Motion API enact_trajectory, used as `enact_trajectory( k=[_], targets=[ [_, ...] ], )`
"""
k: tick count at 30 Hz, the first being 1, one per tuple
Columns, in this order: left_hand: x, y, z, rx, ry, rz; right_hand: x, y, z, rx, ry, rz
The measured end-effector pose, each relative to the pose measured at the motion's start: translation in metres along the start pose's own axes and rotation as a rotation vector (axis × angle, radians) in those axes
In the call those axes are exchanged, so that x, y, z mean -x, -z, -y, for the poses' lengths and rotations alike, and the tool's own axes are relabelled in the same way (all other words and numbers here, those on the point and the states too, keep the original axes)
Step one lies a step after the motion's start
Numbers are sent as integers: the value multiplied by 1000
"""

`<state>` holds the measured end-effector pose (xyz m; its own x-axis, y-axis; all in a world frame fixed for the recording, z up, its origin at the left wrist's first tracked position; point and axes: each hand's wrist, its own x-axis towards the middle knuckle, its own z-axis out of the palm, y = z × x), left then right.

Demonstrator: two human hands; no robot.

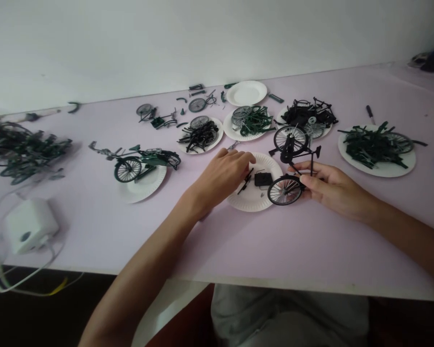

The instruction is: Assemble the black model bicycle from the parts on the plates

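Observation:
My right hand (327, 188) grips a black model bicycle (291, 154) by its frame, thumb and fingers closed around it. Both spoked wheels are on the bicycle, which is held tilted above the right edge of a white paper plate (255, 205). My left hand (229, 171) is curled over the left side of that plate, its fingers bent down and together. Its fingertips are largely hidden, so whatever they pinch does not show. On the plate lie a black box-like part (263, 179), a thin black part (246, 181) and a few small bits.
Plates of loose parts (198, 147) (237, 132) (378, 166) stand behind and to the right. A green model bicycle (148, 161) rests at a plate on the left. Further left are a pile of model bicycles (21, 149) and a white corded box (32, 224). A screwdriver (370, 114) lies back right.

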<state>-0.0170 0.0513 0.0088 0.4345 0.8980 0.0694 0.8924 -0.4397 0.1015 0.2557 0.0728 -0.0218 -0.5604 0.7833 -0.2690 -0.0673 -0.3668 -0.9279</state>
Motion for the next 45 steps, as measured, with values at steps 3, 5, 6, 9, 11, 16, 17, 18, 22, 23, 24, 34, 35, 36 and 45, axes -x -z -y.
enact_trajectory(
  k=[3, 5, 6, 9, 11, 16, 17, 18, 22, 23, 24, 34, 35, 36, 45],
  targets=[
    [1, -4, -4, -56, -4, -3, 0, 1, -2, -10, 10, 14],
    [2, -7, -7, -82, 0, -13, -1, 1, -2, -15, 19, 25],
    [2, -8, -7, -86, 3, -22, -1, 1, -2, -12, 17, 25],
    [5, -9, -6, -77, 22, -61, 0, -1, 1, 16, 2, 13],
    [6, -9, -4, -82, 20, -83, 0, -2, 2, 38, 0, 3],
    [3, -10, -4, -128, -21, -72, 0, -3, 2, 29, -8, -1],
    [2, -10, -5, -129, -18, -67, 0, -2, 1, 21, -9, 7],
    [1, -10, -5, -127, -15, -62, -1, -2, 0, 17, -8, 13],
    [0, -7, -6, -82, -3, -52, -1, -3, 1, 37, -1, 2],
    [1, -6, -6, -54, 3, -56, 0, -3, 2, 45, 1, -3],
    [2, -4, -5, -20, 14, -66, 0, -4, 3, 54, 3, -9],
    [18, 11, 1, 20, 43, -106, 0, -3, 2, 95, 30, -4],
    [19, 12, 1, -4, 43, -96, 0, -2, 0, 95, 25, -3],
    [20, 13, 2, -20, 46, -84, -1, -1, 0, 94, 20, -1],
    [19, 2, 8, -161, -3, -63, 0, -1, 1, 100, 2, -11]
  ],
)
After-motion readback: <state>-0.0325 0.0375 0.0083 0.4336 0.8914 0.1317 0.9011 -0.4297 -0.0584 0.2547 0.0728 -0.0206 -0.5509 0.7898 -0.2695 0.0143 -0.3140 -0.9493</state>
